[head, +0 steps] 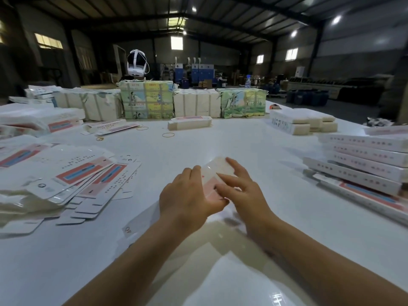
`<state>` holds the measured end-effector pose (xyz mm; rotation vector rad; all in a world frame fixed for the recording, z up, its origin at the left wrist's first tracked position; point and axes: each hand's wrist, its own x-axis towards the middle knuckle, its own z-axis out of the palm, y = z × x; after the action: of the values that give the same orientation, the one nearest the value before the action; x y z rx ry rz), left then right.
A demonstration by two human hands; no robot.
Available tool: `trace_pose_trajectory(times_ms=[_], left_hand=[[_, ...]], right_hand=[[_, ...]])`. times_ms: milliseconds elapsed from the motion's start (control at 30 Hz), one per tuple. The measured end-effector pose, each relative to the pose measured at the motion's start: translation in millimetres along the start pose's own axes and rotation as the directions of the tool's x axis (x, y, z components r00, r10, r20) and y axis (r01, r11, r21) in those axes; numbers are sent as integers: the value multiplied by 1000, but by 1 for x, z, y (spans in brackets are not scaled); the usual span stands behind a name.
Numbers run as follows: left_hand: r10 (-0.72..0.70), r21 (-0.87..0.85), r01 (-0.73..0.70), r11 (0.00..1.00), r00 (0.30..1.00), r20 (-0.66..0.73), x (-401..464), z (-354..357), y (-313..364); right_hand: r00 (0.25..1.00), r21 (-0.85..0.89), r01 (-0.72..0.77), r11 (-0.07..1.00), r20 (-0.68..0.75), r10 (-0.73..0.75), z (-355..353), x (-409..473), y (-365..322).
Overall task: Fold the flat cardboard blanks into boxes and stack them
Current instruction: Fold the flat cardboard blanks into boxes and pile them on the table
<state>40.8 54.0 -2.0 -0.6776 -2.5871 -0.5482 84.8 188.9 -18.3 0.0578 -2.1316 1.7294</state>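
A white cardboard blank with a pink print (215,173) is held above the white table (254,146) in the middle of the view. My left hand (187,195) grips its left side, fingers curled round the edge. My right hand (240,191) rests on its right side, with the index finger stretched along the top edge and the other fingers pressing on the face. Much of the blank is hidden behind both hands. A fanned pile of flat blanks (72,175) lies at the left. Folded boxes (364,164) are stacked at the right.
Wrapped bundles of blanks (146,100) line the far edge, and a white headset (136,64) sits on one of them. A small stack of blanks (189,123) and loose rubber bands (168,135) lie mid-table. More white stacks (302,121) stand at the far right.
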Motion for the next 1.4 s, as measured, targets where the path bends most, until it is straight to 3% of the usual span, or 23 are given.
trace_pose_trajectory(times_ms=[33,100,233,367,467,600,767,933,1267,1400], left_hand=[[18,43,-18,999,1000,-5,1,0,1],[55,139,-54,989,998,-2,3,1,2],[85,127,-84,988,996,-6,4,-4,-2],[143,118,-145,982,989,26,6,-7,-4],[81,42,-88,995,985,151,9,-3,-8],[62,37,-76,996,959,278,7,-3,-30],[77,7,-79,997,980,185,13,-10,-37],[12,-68,-2,998,989,145,14,-17,-43],[-29,-219,72,973,980,197,14,-11,-36],[-42,-205,81,975,982,186,14,-9,-33]], right_hand=[[996,163,-91,982,26,88,0,1,0],[980,275,-193,942,91,175,-1,2,1],[970,73,-191,979,165,177,-2,-3,-1],[965,97,-227,969,156,211,-3,-3,-3],[964,102,-255,962,103,245,-5,-2,-1],[951,111,-291,950,-71,300,-12,4,2],[977,126,-97,987,-179,119,-13,4,4],[922,-6,78,997,-380,-75,-10,-1,1],[914,-130,176,976,-346,-211,1,-6,-1],[910,-100,190,977,-355,-214,4,-5,-1]])
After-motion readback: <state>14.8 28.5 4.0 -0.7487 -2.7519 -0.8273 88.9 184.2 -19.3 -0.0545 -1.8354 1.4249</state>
